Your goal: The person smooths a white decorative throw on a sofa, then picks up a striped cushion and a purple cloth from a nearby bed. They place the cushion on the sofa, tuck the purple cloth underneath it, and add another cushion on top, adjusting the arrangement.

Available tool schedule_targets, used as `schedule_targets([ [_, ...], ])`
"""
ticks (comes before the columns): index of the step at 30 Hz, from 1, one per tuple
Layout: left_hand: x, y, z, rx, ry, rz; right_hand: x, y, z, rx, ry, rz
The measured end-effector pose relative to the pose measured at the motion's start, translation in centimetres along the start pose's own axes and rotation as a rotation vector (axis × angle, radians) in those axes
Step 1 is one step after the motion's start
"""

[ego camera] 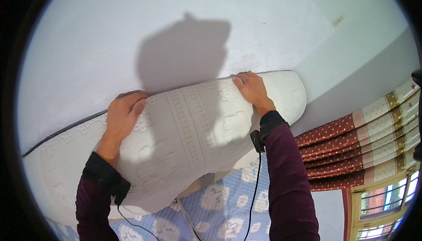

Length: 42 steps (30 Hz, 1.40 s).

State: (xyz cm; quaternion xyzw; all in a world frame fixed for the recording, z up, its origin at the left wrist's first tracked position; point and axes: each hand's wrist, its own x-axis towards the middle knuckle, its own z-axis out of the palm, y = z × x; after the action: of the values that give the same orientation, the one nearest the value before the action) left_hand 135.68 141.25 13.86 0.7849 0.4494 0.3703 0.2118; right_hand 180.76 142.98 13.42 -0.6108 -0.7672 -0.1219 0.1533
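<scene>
A white quilted cover [158, 158] with raised flowers and a banded strip lies draped over what looks like a headboard or sofa back along the wall. My left hand [123, 117] grips its top edge, with the thumb on the front and the fingers hooked over behind. Farther right, my right hand [252, 87] holds the same edge in a similar way. The fingertips of both hands are hidden behind the edge. Whatever lies under the cover is mostly out of sight.
A white wall [263, 43] rises right behind the edge and bears a head-shaped shadow. Below spreads a blue quilted spread [227, 201] with white flowers. Black cables [255, 191] hang from wrist devices. At right are a red-and-cream curtain [333, 138] and a barred window [384, 198].
</scene>
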Motion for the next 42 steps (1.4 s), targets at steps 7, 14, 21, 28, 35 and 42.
schedule_targets([
  [7, 0.0, 0.0, 0.2, -0.115, 0.004, -0.043, 1.3, 0.1, -0.6, -0.125, -0.101, 0.027],
  [14, 0.2, 0.1, 0.0, -0.131, -0.046, -0.025, -0.2, 2.6, -4.0, 0.508, 0.289, 0.531],
  [21, 0.4, -0.1, 0.4, -0.172, -0.078, -0.086, -3.4, 6.3, -2.0, 0.050, 0.295, 0.099],
  [28, 1.1, 0.0, 0.1, -0.013, -0.185, -0.113, -1.3, 6.9, -2.0, -0.057, -0.027, 0.306],
  [35, 2.2, 3.4, 0.7, 0.570, -0.245, -0.142, -1.0, 6.6, -2.2, -0.026, -0.051, 0.395],
  [42, -1.9, 11.2, 4.1, 0.541, -0.033, 0.321, -0.7, 7.6, -1.1, -0.060, 0.129, 0.373],
])
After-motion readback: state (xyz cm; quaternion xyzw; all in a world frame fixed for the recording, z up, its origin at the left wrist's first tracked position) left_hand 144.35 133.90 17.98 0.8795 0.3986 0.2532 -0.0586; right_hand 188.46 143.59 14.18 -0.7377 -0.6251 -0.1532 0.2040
